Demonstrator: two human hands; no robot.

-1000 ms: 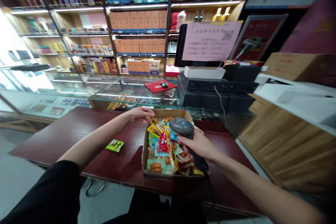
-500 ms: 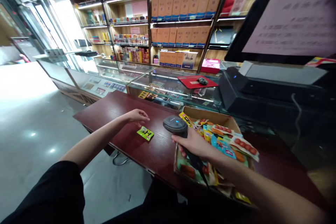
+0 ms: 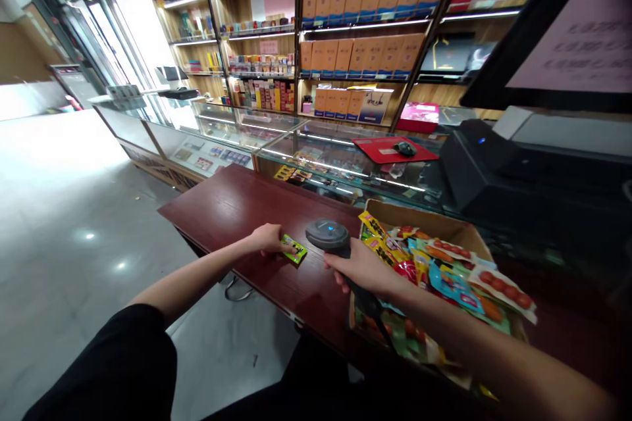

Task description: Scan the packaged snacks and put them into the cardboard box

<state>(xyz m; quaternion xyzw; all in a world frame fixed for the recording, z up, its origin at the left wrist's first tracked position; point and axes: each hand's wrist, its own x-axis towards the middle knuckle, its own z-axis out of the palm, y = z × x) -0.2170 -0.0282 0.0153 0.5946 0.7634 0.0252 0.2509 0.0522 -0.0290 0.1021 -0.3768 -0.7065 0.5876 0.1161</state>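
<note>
A small green snack packet [image 3: 295,250] lies on the dark red table, with the fingers of my left hand [image 3: 269,239] closed on its left end. My right hand [image 3: 363,266] is wrapped round the handle of a black handheld scanner [image 3: 328,235], whose head is a little above and right of the packet and shows a blue light. Just right of that hand, a cardboard box [image 3: 424,216] holds several bright snack packets, yellow, blue and clear with red pieces. My right forearm passes over the box.
The red-brown table [image 3: 232,200] meets a glass display counter [image 3: 276,138] carrying a red mat [image 3: 380,150] and a black mouse [image 3: 405,148]. At the right stands a black terminal [image 3: 533,177] with a screen. Stocked shelves line the back.
My left hand has come down onto the green packet and taken hold of its left end. The view has shifted, so the box and terminal appear farther right.
</note>
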